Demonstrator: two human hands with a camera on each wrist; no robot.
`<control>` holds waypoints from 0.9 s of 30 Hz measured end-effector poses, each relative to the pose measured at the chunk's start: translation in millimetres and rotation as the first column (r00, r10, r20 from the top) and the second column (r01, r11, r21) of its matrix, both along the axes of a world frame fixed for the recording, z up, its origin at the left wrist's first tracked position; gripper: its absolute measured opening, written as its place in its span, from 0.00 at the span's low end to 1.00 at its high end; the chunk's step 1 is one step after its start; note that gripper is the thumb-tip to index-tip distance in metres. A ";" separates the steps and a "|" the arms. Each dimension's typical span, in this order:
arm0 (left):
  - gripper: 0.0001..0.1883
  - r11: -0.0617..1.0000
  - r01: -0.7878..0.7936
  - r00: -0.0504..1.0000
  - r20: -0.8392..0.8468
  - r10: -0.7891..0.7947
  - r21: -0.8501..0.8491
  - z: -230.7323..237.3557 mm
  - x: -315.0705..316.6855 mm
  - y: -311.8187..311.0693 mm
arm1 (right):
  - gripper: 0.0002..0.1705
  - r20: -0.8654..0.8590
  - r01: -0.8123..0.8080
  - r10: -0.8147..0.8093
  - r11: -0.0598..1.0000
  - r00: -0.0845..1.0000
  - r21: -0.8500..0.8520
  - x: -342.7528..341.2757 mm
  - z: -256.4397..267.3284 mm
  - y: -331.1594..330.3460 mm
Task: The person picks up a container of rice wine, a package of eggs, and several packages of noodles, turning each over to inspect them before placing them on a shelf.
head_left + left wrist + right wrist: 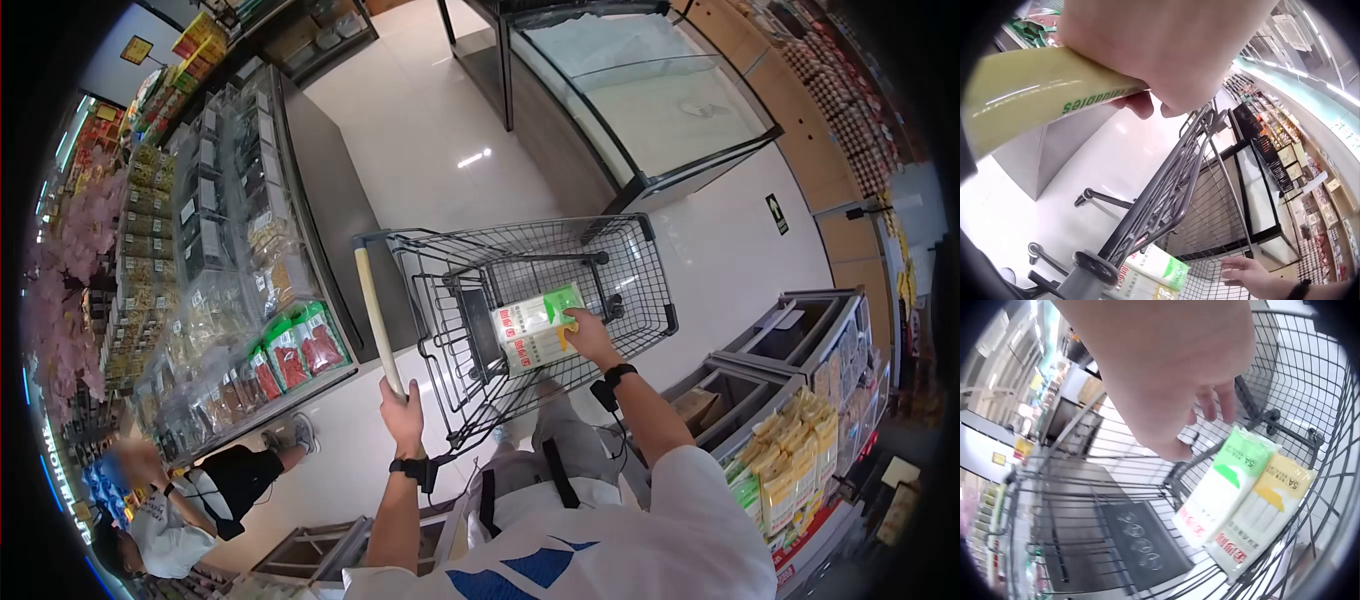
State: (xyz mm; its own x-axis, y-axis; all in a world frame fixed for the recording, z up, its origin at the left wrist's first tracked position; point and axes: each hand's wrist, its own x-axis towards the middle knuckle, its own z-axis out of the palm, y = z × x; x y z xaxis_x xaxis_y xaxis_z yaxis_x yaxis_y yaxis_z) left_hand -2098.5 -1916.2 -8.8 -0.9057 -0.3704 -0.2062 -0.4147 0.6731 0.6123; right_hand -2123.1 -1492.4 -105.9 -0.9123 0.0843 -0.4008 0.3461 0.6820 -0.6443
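My left hand (402, 418) grips the pale yellow handle (372, 310) of a shopping cart (655, 262), a dark wire one. Inside the cart, two long plastic packs of what look like dried noodles lie side by side. One is a white and green pack (1227, 481), the other a white and yellow pack (1263, 512), both with red lettering. My right hand (590, 340) hovers over the basket near the packs, fingers loosely extended. In the right wrist view a gap shows between its fingertips (1225, 403) and the green pack.
Bins of bagged dry goods (270, 250) line the left side. Ahead stands a glass-sided bin (650, 120) of white grain. At the right are grey display bins (790, 330) and yellow packets (800, 460). Another person (190, 510) stands at lower left.
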 end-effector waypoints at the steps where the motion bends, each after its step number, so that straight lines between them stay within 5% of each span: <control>1: 0.21 1.000 -0.018 0.998 0.054 0.018 -0.003 5.8 -8.1 1.3 | 0.32 0.023 -0.015 0.015 1.000 1.000 -0.022 -14.9 -25.4 2.0; 4: 0.21 0.991 -0.043 0.993 0.105 0.057 -0.129 11.6 -33.8 9.8 | 0.51 0.127 -0.188 0.165 0.963 0.978 0.194 -49.2 -89.0 -1.1; 8: 0.22 0.982 -0.056 0.984 0.155 0.084 -0.179 12.9 -55.4 17.0 | 0.58 0.282 -0.369 0.275 0.851 0.919 0.373 -98.3 -168.6 -14.8; 10: 0.22 0.982 -0.065 0.981 0.167 0.095 -0.178 10.5 -63.9 17.5 | 0.55 0.189 -0.507 0.476 0.736 0.859 0.449 -108.3 -207.9 -13.6; 13: 0.22 0.981 -0.063 0.975 0.200 0.100 -0.185 9.1 -71.7 16.5 | 0.51 0.308 -0.599 0.514 0.715 0.800 0.361 -108.4 -237.9 -16.3; 14: 0.22 0.982 -0.060 0.975 0.200 0.096 -0.180 8.7 -74.5 16.5 | 0.44 0.195 -0.542 0.514 0.711 0.835 0.449 -105.9 -243.8 -18.4; 21: 0.21 0.982 -0.077 0.971 0.211 0.113 -0.172 6.5 -77.8 11.6 | 0.30 0.273 -0.641 0.581 0.669 0.766 0.376 -113.4 -217.7 -22.5; 27: 0.21 0.987 -0.080 0.971 0.215 0.110 -0.143 7.9 -63.6 5.7 | 0.20 0.482 -0.604 0.470 0.779 0.739 0.167 -102.3 -166.6 -28.8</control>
State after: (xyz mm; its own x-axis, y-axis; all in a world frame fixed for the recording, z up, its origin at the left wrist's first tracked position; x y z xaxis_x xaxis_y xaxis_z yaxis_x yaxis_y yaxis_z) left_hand -2162.1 -1910.5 -1.0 -0.8025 -0.4899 -0.3406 -0.5955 0.6930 0.4064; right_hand -2225.5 -1521.1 -272.5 -0.6062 -0.1968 -0.7706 0.0356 0.9612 -0.2735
